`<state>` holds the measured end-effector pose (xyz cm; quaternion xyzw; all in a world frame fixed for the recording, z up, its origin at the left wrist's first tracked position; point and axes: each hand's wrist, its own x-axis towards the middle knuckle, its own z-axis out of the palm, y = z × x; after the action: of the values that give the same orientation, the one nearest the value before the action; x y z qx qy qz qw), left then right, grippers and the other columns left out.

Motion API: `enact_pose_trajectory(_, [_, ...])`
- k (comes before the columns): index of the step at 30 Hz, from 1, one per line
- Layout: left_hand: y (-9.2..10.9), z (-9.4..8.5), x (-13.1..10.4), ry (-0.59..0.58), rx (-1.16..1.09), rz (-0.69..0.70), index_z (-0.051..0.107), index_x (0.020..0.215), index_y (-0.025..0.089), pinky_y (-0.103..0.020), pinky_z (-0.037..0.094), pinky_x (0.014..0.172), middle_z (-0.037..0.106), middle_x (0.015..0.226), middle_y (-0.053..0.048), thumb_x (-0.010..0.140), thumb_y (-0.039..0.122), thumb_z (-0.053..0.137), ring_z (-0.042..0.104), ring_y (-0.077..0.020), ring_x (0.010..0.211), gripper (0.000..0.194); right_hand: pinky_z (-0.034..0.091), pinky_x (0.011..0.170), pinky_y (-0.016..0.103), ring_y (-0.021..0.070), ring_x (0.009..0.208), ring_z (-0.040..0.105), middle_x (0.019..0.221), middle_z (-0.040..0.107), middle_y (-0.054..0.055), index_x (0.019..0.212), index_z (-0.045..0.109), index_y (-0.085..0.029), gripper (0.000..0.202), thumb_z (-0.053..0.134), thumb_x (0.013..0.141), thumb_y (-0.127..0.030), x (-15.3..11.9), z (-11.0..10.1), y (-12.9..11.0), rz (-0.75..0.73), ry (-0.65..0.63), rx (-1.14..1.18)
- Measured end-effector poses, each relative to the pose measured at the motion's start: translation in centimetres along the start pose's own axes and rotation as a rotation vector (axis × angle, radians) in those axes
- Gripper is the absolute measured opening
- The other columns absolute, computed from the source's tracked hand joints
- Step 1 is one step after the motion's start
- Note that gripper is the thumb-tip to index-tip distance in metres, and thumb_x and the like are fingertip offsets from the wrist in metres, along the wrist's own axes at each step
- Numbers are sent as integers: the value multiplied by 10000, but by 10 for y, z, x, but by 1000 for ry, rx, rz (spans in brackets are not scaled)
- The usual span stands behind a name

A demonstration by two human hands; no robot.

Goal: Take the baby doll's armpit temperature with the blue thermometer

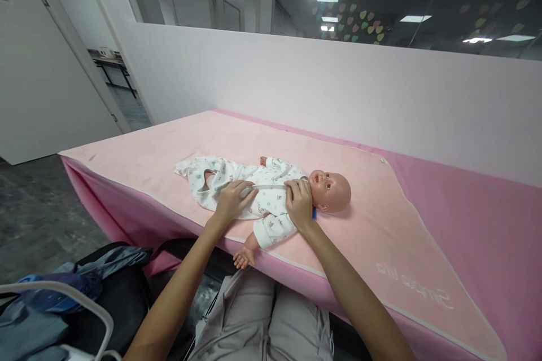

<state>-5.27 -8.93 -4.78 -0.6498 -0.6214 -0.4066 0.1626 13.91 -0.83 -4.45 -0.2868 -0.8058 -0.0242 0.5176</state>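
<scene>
A bald baby doll [334, 190] lies on its back on a pale pink mat [372, 248], head to the right. It wears a white printed baby romper [271, 200], whose lower end lies loose and partly open at the left. My left hand [235, 200] is closed on the romper's front at the lower body, thumb toward the right. Near the doll's neck, my right hand [300, 203] has its fingers bent around the romper's front edge. A pale strip of the front runs taut between both hands. Below them, one doll arm points toward me; my fingertips are partly hidden.
A darker pink cloth [486, 220] covers the table under the mat. Behind it rises a white wall [322, 90] with glass above. At lower left, a dark chair [127, 293] holds blue-grey fabric, beside a curved white tube [84, 299].
</scene>
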Motion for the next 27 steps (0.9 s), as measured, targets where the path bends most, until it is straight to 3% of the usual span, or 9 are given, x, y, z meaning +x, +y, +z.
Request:
enact_pose_trajectory(8, [-1, 3, -3, 104, 3, 70, 661, 872, 193, -267, 481, 679, 710, 843, -40, 836, 314, 519, 662, -178, 776, 190, 397, 778, 309, 180, 821, 497, 859, 585, 53, 900, 596, -192, 227, 393, 850, -102, 0, 1, 2, 9, -7, -10])
enact_pose_trajectory(14, [-6, 3, -5, 107, -33, 66, 670, 908, 209, -259, 484, 694, 716, 890, -29, 865, 312, 485, 668, -169, 809, 215, 407, 801, 313, 178, 846, 508, 867, 601, 54, 920, 587, -177, 237, 375, 850, -97, -1, 2, 2, 11, 19, 13])
enact_pose_trajectory(20, [1, 8, -2, 85, 39, -32, 638, 817, 195, -268, 442, 676, 697, 795, -31, 838, 322, 492, 638, -169, 733, 195, 417, 815, 315, 179, 869, 513, 891, 604, 65, 930, 595, -163, 260, 371, 829, -78, 0, 0, 0, 21, -12, 7])
enact_pose_trajectory(24, [4, -4, 1, -5, 29, -69, 609, 798, 199, -273, 433, 667, 661, 779, -37, 822, 333, 489, 610, -170, 722, 181, 409, 865, 352, 196, 942, 515, 977, 598, 86, 948, 596, -158, 246, 398, 818, -92, 3, -20, -5, -37, -49, -55])
enact_pose_trajectory(27, [2, -22, 12, -34, -174, -34, 571, 775, 201, -277, 455, 729, 628, 884, -44, 798, 343, 524, 593, -173, 824, 151, 392, 906, 370, 205, 996, 520, 991, 603, 85, 934, 596, -168, 217, 408, 834, -130, -1, -52, -11, -28, -40, -105])
